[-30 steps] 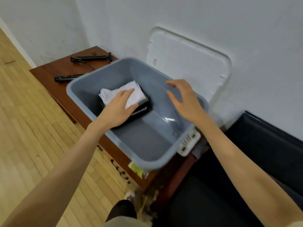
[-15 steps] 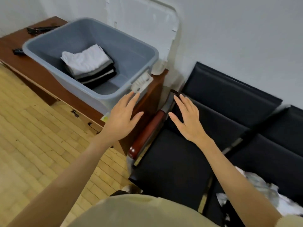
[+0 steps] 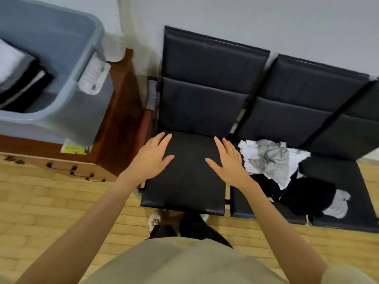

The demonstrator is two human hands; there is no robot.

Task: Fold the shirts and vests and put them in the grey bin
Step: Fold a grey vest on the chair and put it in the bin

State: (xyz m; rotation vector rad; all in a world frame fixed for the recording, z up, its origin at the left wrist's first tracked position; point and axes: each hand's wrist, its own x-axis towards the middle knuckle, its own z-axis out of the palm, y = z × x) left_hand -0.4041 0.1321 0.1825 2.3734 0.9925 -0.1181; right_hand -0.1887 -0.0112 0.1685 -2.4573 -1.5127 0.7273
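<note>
The grey bin point(image 3: 67, 83) stands at the upper left on a wooden cabinet, and a stack of folded clothes point(image 3: 18, 78), white on top of dark ones, lies inside it. A heap of unfolded white, grey and black garments point(image 3: 283, 171) lies on the second black seat to the right. My left hand point(image 3: 152, 158) and my right hand point(image 3: 228, 160) hover side by side over the bare first seat point(image 3: 184, 191), fingers spread and holding nothing. The right hand is just left of the heap, not touching it.
The wooden cabinet point(image 3: 121, 124) with drawer handles stands left of the row of black seats point(image 3: 307, 111) against the white wall. A white lid point(image 3: 114, 37) leans behind the bin. Wooden floor lies below, with my feet point(image 3: 155, 220) in front of the first seat.
My view and both hands swung right, from inside the bin, where the left hand rested on the folded stack, to over the first seat. The heap of garments has come into view.
</note>
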